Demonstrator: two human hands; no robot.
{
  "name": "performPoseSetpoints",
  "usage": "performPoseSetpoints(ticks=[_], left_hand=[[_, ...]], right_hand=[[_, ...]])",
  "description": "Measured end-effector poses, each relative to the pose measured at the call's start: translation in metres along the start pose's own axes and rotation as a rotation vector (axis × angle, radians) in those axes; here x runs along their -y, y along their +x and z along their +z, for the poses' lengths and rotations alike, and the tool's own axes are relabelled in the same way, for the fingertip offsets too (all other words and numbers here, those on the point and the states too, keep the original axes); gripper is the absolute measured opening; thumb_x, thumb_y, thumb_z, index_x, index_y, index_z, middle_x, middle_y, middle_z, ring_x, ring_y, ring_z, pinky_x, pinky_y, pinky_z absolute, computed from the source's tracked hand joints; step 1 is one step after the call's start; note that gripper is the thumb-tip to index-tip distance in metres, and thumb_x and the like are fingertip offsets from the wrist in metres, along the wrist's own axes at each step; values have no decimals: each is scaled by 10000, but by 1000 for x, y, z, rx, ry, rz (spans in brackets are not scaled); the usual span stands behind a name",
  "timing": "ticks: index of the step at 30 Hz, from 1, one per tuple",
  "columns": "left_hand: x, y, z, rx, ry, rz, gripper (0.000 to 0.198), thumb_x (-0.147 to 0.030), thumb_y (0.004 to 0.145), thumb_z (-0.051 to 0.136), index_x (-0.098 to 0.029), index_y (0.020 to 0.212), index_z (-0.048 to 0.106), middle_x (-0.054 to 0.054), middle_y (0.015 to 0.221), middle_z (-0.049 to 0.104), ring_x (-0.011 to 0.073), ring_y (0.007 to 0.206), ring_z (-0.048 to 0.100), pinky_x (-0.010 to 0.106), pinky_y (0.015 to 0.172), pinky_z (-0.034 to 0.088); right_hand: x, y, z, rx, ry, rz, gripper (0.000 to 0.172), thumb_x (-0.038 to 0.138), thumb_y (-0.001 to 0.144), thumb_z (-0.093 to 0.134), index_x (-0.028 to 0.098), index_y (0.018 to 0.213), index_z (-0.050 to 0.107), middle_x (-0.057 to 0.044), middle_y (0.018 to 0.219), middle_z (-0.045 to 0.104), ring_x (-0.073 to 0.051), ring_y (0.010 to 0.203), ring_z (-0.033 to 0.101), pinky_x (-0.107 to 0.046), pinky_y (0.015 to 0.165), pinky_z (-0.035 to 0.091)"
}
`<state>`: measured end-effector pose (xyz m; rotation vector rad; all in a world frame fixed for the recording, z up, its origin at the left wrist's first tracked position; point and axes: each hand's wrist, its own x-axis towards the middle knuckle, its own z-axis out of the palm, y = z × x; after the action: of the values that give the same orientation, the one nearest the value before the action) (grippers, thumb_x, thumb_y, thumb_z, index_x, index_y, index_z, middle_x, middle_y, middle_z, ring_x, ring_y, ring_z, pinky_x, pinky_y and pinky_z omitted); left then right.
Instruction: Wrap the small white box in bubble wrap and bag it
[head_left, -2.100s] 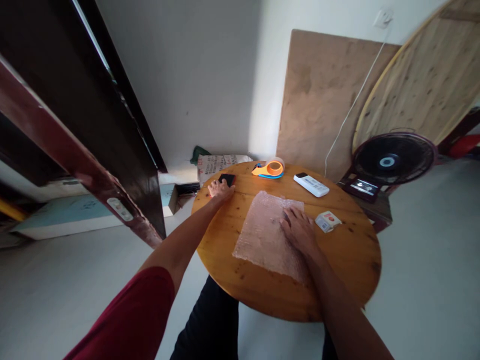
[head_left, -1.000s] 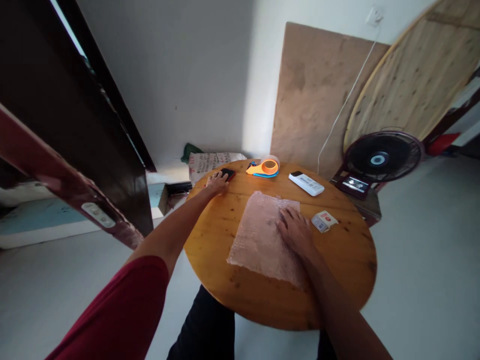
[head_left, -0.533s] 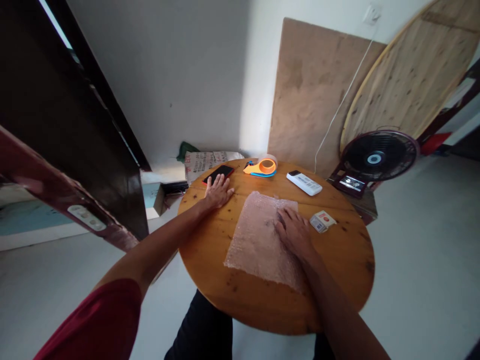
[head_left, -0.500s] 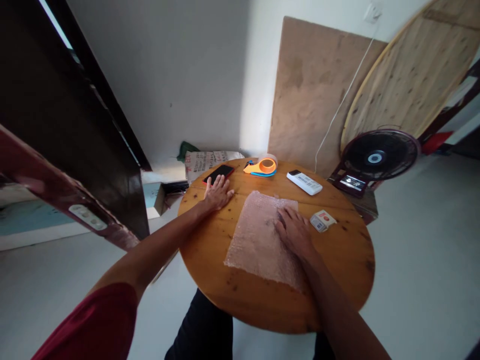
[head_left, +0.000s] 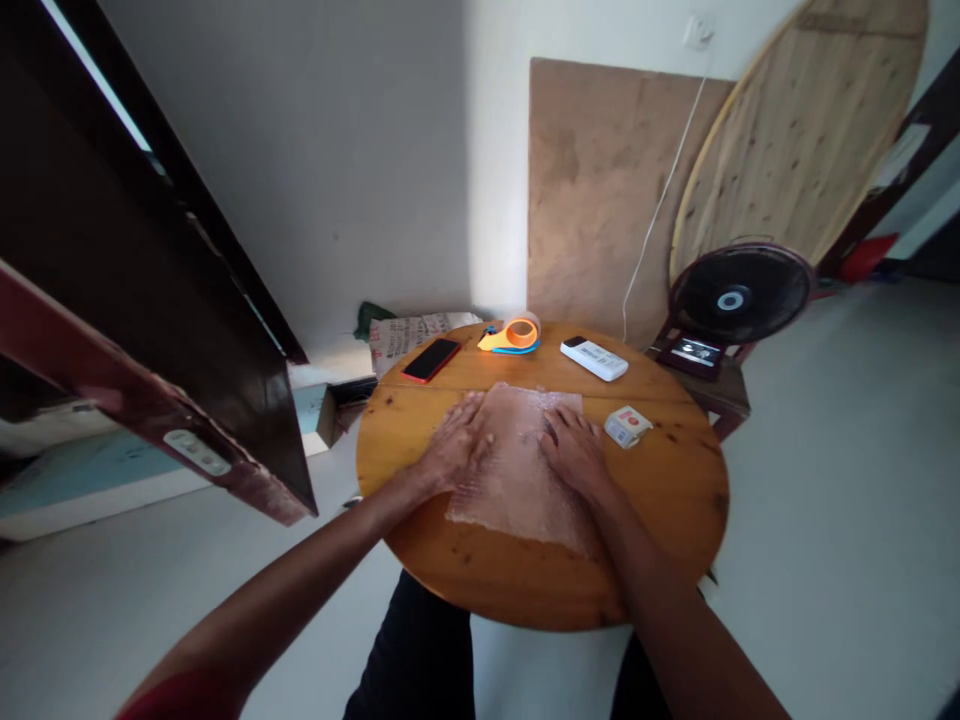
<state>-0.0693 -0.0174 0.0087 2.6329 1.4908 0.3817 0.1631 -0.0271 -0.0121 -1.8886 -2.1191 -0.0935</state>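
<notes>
A sheet of bubble wrap (head_left: pixel 517 470) lies flat in the middle of a round wooden table (head_left: pixel 675 520). My left hand (head_left: pixel 456 447) rests flat on the sheet's left edge, fingers stretched out. My right hand (head_left: pixel 574 452) lies flat on the sheet's right part, fingers spread. Neither hand holds anything. A black phone in a red case (head_left: pixel 430 359) lies at the table's far left, apart from my left hand.
At the table's far side lie an orange tape dispenser (head_left: pixel 512 335) and a white remote control (head_left: pixel 594 358). A small white and red box (head_left: pixel 628 426) sits right of my right hand. A black fan (head_left: pixel 739 295) and wooden boards (head_left: pixel 592 190) stand behind the table.
My left hand has left the phone at the far left and come back onto the bubble wrap's left edge. The right hand has stayed on the sheet.
</notes>
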Motion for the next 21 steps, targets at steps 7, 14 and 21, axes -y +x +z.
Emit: performPoseSetpoints(ticks=[7,14,21], left_hand=[[-49,24,27,118,6,152,657,-515,936,271,-118,1457,323,164,1544,257,300,1452,169,484,1175,147],[-45,16,35,116,-6,131,795,-663,878,279,-148,1484,264,163,1568,170,329,1460,94,511,1170,105],[-45,17,33,86,-61,150,860,-768,789,346,-227,1457,334,164,1567,174,365,1453,98,538,1157,105]], right_hand=[[-1,-1,0,6,22,-4,422,331,920,418,205,1313,503,-99,1400,489,-252,1271,419,-397,1016,313],[-6,-2,3,-55,108,-34,409,282,939,351,165,1288,529,-106,1366,528,-224,1262,439,-360,1051,296],[-10,-9,-17,-249,38,51,366,212,876,408,184,1172,621,-86,1372,521,-256,1321,355,-407,1085,236]])
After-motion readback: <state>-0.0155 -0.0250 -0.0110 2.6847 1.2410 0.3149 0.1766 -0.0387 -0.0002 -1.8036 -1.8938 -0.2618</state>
